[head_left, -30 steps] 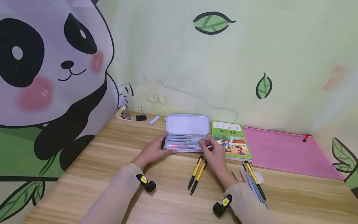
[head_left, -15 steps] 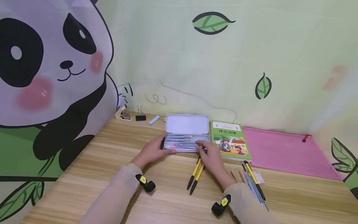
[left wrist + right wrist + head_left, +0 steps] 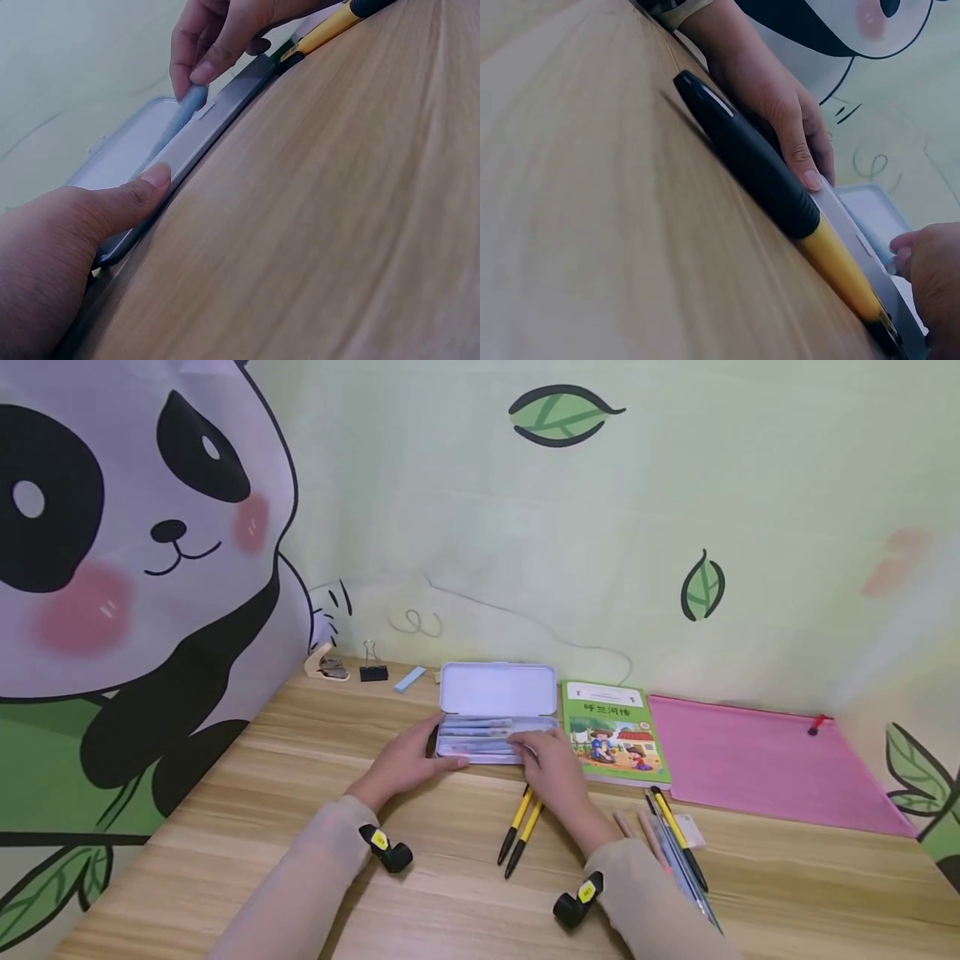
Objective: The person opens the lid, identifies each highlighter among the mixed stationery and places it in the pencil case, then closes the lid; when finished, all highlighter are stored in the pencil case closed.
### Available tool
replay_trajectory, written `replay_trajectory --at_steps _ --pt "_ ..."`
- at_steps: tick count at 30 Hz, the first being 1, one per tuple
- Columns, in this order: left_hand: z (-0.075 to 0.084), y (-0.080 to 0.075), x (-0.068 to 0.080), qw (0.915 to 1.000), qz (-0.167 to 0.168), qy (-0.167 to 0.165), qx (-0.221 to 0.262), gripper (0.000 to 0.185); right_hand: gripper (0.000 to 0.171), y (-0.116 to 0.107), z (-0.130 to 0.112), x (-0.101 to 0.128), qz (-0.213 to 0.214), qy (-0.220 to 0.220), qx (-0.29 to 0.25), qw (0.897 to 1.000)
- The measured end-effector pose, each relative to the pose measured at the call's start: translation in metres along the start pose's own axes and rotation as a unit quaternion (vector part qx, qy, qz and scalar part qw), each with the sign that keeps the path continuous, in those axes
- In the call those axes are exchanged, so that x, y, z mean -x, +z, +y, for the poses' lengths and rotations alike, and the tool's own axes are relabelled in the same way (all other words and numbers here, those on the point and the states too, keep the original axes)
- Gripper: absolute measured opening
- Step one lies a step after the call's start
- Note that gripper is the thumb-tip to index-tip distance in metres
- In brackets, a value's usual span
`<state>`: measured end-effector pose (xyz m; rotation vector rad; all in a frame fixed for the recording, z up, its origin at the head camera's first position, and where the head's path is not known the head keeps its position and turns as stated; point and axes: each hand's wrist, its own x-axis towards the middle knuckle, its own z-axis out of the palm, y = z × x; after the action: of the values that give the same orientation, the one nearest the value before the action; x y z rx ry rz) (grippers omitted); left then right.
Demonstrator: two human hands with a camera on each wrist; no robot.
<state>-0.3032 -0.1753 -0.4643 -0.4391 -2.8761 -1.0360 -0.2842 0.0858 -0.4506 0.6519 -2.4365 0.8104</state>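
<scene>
A white pencil case (image 3: 498, 688) stands with its lid up on the wooden table, several slim pens lying inside it. My left hand (image 3: 401, 767) grips its left end, thumb on the front wall and fingers behind the side. In the left wrist view my right hand (image 3: 217, 37) pinches the end of a light-blue pen (image 3: 178, 120) between thumb and fingers, over the case. The pen slants down into the case, and its far end is hidden. Two yellow-and-black pens (image 3: 522, 837) lie in front of the case, close to my right wrist.
Right of the case lies a green book (image 3: 613, 733), then a pink zip pouch (image 3: 750, 764). Several pens (image 3: 678, 847) and a white eraser-like block (image 3: 690, 831) lie beside my right forearm. A stapler (image 3: 327, 665), binder clip (image 3: 373, 670) and blue strip (image 3: 409, 679) sit at the back left.
My right hand has moved left over the case, bringing the light-blue pen along. My left hand keeps its grip on the left end. The head view has shifted slightly.
</scene>
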Motion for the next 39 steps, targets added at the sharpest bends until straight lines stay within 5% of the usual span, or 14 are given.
replay_trajectory --at_steps 14,39 --pt "-0.0044 0.0025 -0.0038 0.9999 -0.001 -0.006 -0.011 0.107 0.025 0.0047 -0.0001 0.0010 -0.022 -0.024 0.058 0.998" --pt "0.0025 -0.0010 -0.0002 1.0000 -0.004 -0.007 0.000 0.103 0.025 0.0025 0.0010 0.0058 0.006 -0.039 0.022 0.999"
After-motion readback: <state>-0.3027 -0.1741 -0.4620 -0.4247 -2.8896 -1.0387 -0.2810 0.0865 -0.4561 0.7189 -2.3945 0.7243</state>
